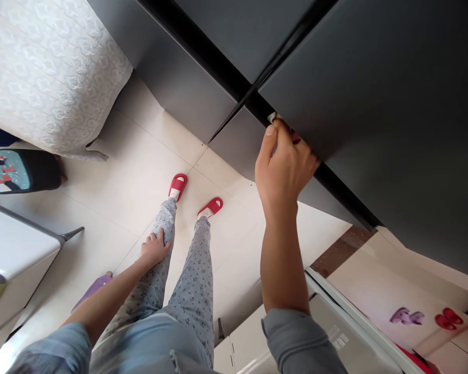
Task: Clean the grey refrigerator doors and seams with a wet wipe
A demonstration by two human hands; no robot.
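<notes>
My right hand (286, 158) is closed at the dark recessed groove between the doors of a large grey refrigerator (366, 98), its fingers curled into the gap. A small whitish scrap (273, 117) shows at the fingertips, and a bit of dark red shows beside the fingers. Most of what the hand holds is hidden, so its kind cannot be made out. Down on my left leg, over the patterned trousers (192, 259), my left hand (155, 247) lies flat with its fingers a little apart, holding nothing.
Red slippers (178, 186) are on my feet on the pale tiled floor (140, 156). At upper left hangs a white patterned cloth (58, 67), with a dark stool (42, 171) below it. A white-topped table (19, 244) stands left. Lower right, a sliding-door track (350, 311) borders more slippers (448, 318).
</notes>
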